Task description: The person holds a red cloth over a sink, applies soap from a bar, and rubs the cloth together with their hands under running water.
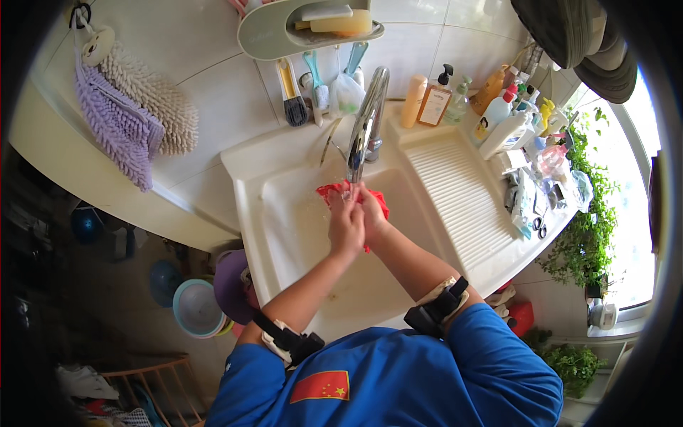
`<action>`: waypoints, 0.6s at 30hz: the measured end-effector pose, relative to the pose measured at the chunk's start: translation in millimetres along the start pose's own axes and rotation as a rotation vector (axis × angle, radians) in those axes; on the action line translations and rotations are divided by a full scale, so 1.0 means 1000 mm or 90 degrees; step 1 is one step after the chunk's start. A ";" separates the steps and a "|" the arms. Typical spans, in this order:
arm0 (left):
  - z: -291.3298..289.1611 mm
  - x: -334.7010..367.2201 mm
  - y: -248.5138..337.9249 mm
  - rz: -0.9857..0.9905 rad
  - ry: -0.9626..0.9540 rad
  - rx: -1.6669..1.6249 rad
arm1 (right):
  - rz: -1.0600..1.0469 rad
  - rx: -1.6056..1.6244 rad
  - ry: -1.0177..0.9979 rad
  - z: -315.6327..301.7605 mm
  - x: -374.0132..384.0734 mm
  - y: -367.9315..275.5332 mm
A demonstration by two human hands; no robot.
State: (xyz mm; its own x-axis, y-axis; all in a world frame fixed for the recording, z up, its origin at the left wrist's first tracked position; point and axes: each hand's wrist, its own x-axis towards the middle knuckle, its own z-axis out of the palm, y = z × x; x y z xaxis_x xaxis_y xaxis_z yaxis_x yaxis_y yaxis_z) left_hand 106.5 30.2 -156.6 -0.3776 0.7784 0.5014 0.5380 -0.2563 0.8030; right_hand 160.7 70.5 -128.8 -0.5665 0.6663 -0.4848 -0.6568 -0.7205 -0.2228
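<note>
Both hands, left (346, 226) and right (371, 213), clench the red cloth (329, 191) under the tap (366, 124), keeping it over the sink (284, 235) so water drains.

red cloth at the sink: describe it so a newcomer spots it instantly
Start at the white sink under the tiled wall, then find the chrome faucet curving over the basin. Right below its spout, the left hand and right hand clutch the red cloth, the only bright red thing in the basin.
</note>
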 end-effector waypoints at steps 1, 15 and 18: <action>-0.005 0.002 0.007 -0.022 -0.040 -0.008 | 0.007 -0.065 -0.018 -0.012 0.008 -0.004; -0.023 -0.001 0.002 -0.281 -0.187 -0.276 | -0.025 -0.108 0.101 -0.001 -0.008 0.009; -0.032 -0.008 -0.021 -0.275 -0.245 -0.219 | -0.044 -0.078 0.138 -0.010 0.005 0.003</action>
State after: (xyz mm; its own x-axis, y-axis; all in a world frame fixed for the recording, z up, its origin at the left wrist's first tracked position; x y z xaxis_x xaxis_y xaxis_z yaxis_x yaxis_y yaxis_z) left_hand 74.1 10.6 -166.7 -0.1746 0.9846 0.0121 0.1034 0.0062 0.9946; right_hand 160.6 69.4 -140.1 -0.3943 0.6675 -0.6316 -0.6171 -0.7016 -0.3563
